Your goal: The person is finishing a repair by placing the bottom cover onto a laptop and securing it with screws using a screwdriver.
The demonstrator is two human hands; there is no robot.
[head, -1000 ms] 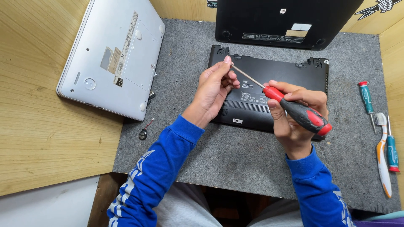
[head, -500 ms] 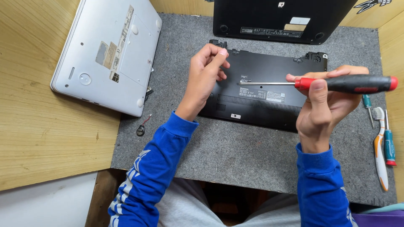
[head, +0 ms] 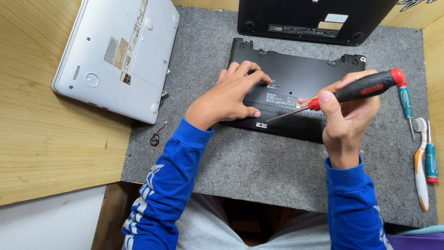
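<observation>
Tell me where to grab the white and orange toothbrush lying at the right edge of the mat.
Take the toothbrush by its long handle from above: it lies flat, head away from you, with a teal screwdriver close on its right, so its left side is freer.

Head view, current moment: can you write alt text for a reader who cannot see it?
A person's left hand presses flat on a black laptop base lying on a grey felt mat, while the right hand aims a red-and-black screwdriver at its front edge. A silver laptop lies upside down to the left; small teal screwdrivers and a toothbrush lie to the right.
</observation>
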